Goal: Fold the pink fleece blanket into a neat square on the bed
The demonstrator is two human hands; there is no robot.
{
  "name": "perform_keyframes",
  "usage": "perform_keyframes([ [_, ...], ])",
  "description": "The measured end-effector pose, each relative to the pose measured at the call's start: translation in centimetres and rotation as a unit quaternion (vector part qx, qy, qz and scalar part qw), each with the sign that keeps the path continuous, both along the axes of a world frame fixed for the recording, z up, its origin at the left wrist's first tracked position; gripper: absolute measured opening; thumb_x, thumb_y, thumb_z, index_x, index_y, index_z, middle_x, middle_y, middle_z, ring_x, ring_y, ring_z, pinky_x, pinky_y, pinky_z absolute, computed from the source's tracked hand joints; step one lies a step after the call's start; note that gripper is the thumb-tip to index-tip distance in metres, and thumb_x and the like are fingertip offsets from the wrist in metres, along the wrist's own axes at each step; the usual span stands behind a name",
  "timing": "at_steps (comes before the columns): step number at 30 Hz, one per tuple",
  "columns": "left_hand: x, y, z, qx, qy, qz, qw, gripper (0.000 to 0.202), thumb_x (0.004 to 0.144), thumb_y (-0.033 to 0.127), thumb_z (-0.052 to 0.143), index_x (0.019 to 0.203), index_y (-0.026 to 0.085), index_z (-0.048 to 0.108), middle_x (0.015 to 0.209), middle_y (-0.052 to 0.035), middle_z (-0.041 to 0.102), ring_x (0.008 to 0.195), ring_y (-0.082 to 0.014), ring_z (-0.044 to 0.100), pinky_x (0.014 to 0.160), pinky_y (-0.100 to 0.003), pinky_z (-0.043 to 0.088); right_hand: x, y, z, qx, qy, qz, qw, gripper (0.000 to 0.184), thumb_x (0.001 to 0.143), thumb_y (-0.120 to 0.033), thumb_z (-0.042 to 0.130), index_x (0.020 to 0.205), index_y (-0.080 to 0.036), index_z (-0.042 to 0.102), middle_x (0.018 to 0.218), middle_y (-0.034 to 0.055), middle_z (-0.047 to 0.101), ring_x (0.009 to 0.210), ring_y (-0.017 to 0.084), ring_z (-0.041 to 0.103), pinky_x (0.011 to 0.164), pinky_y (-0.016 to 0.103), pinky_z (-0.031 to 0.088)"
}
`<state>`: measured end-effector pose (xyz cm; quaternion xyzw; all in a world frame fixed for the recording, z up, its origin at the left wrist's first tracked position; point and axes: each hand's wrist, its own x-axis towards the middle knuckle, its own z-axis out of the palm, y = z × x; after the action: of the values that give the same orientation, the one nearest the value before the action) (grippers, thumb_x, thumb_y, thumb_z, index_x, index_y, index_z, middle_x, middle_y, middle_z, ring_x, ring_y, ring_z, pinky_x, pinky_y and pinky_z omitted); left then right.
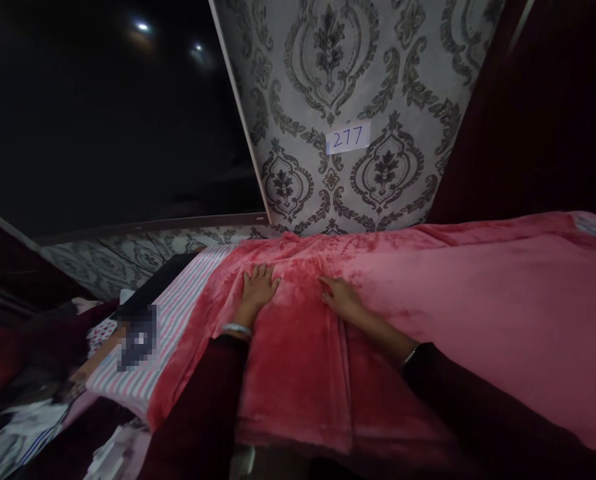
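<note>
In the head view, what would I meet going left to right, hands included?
White clothing with blue stripes → left stretch of striped cloth → left hand on the red blanket → right hand on the same blanket → dark panel.

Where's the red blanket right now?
In the head view, the red blanket spreads from left of centre to the right edge, below the patterned wall and beneath the left hand and right hand, with striped cloth along its left side.

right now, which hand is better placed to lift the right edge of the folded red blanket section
Probably the right hand: its fingers reach across that right edge of the folded red blanket section, while the left hand lies spread nearer the opposite side.
</note>
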<state>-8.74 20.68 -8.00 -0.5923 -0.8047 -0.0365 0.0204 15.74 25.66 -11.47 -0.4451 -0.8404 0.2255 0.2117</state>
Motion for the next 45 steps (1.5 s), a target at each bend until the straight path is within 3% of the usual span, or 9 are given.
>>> perform_keyframes([
  [4, 0.1, -0.2, -1.5, 0.018, 0.01, 0.006, 1.0, 0.059, 0.104, 0.042, 0.04, 0.159, 0.02, 0.041, 0.169, -0.0147, 0.034, 0.158, -0.0339, 0.026, 0.126, -0.065, 0.016, -2.1, -0.4, 2.6, 0.124, -0.002, 0.028, 0.992, 0.065, 0.093, -0.026, 0.061, 0.156, -0.016, 0.048, 0.167, 0.0175, 0.032, 0.152, 0.036, 0.03, 0.123, 0.051, 0.027],
  [7, -0.1, -0.2, -1.5, 0.015, 0.018, 0.003, 1.0, 0.061, 0.104, 0.043, 0.039, 0.16, 0.021, 0.039, 0.17, -0.0141, 0.032, 0.158, -0.0342, 0.025, 0.126, -0.065, 0.016, -5.1, 0.3, 3.8, 0.123, -0.016, 0.065, 0.99, 0.067, 0.1, -0.04, 0.056, 0.161, -0.018, 0.04, 0.171, 0.0143, 0.021, 0.158, 0.034, 0.017, 0.126, 0.058, 0.014],
  [13, -0.2, 0.1, -1.6, 0.002, 0.004, 0.012, 1.0, 0.062, 0.104, 0.049, 0.039, 0.161, 0.025, 0.039, 0.171, -0.0131, 0.029, 0.159, -0.0345, 0.022, 0.126, -0.064, 0.016, -6.4, 3.1, 0.7, 0.069, -0.116, 0.026, 0.991, 0.071, 0.103, -0.053, 0.05, 0.159, -0.011, 0.041, 0.164, 0.0196, 0.036, 0.156, 0.034, 0.022, 0.125, 0.062, 0.009],
  [16, -0.3, 0.3, -1.8, 0.019, 0.002, 0.062, 0.998, 0.065, 0.103, 0.053, 0.037, 0.16, 0.02, 0.041, 0.17, -0.0185, 0.03, 0.159, -0.0364, 0.021, 0.124, -0.065, 0.019, -5.9, 3.7, -0.7, 0.073, -0.125, 0.01, 0.989, 0.075, 0.103, -0.058, 0.047, 0.16, -0.01, 0.04, 0.166, 0.0213, 0.033, 0.156, 0.035, 0.023, 0.124, 0.062, 0.013],
  [22, -0.4, 0.2, -1.5, 0.029, 0.021, 0.133, 0.991, 0.071, 0.103, 0.055, 0.029, 0.159, 0.013, 0.039, 0.168, -0.0217, 0.032, 0.157, -0.0376, 0.026, 0.121, -0.064, 0.028, -6.0, 3.7, -0.4, 0.067, -0.163, 0.007, 0.984, 0.08, 0.104, -0.061, 0.037, 0.162, -0.007, 0.034, 0.168, 0.02, 0.027, 0.157, 0.033, 0.019, 0.125, 0.06, 0.014],
  [29, 0.2, 0.0, -1.2, 0.021, 0.006, 0.134, 0.991, 0.07, 0.103, 0.054, 0.029, 0.161, 0.015, 0.037, 0.169, -0.0212, 0.031, 0.156, -0.0375, 0.026, 0.12, -0.064, 0.029, -2.3, 3.4, 0.7, 0.017, -0.215, 0.061, 0.974, 0.075, 0.106, -0.055, 0.037, 0.166, -0.011, 0.027, 0.172, 0.0152, 0.015, 0.16, 0.029, 0.011, 0.127, 0.052, 0.019],
  [35, 0.1, -0.2, 0.5, -0.002, -0.04, 0.121, 0.992, 0.069, 0.103, 0.056, 0.03, 0.161, 0.019, 0.037, 0.17, -0.0201, 0.027, 0.158, -0.0377, 0.021, 0.122, -0.065, 0.023, 3.1, -2.3, 1.6, 0.057, -0.186, 0.1, 0.976, 0.08, 0.104, -0.061, 0.035, 0.167, -0.014, 0.025, 0.171, 0.0164, 0.019, 0.159, 0.034, 0.012, 0.124, 0.06, 0.022],
  [40, 3.0, -2.2, 2.7, -0.029, -0.03, 0.004, 0.999, 0.064, 0.103, 0.047, 0.038, 0.16, 0.018, 0.039, 0.169, -0.0174, 0.032, 0.159, -0.0343, 0.023, 0.126, -0.064, 0.013, 4.4, -7.8, 2.0, 0.1, -0.151, 0.197, 0.964, 0.076, 0.105, -0.059, 0.035, 0.168, -0.018, 0.025, 0.171, 0.013, 0.019, 0.159, 0.032, 0.012, 0.126, 0.06, 0.018],
  [45, 8.1, -7.2, -0.2, -0.033, 0.003, -0.144, 0.989, 0.062, 0.103, 0.044, 0.042, 0.162, 0.028, 0.035, 0.172, -0.0097, 0.027, 0.16, -0.0322, 0.02, 0.126, -0.064, 0.018, 5.4, -9.9, 0.6, 0.046, -0.178, 0.2, 0.962, 0.077, 0.105, -0.057, 0.035, 0.166, -0.011, 0.026, 0.17, 0.0144, 0.019, 0.159, 0.029, 0.013, 0.127, 0.059, 0.014],
])
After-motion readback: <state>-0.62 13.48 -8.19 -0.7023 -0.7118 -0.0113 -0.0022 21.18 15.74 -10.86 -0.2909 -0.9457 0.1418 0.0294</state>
